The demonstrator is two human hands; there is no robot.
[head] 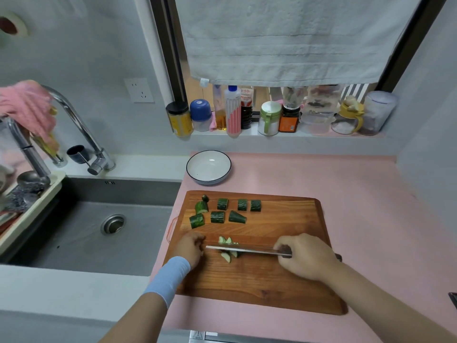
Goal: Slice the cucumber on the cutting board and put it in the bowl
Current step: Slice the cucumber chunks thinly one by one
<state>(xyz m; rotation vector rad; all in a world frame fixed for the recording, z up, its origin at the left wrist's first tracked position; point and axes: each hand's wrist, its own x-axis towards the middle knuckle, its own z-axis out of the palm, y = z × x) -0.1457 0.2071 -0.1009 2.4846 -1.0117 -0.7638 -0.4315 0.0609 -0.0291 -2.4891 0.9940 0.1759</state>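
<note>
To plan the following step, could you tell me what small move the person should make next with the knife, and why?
Probably press the knife down to finish this cut. The right hand grips the knife, its blade lies across a partly sliced cucumber piece, uncut chunks wait on the cutting board's far side, and the bowl holds nothing yet.

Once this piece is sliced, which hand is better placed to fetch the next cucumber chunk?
Left, probably. The left hand lies nearer the cucumber chunks at the far left of the cutting board and has no tool in it; the right hand grips the knife.
</note>
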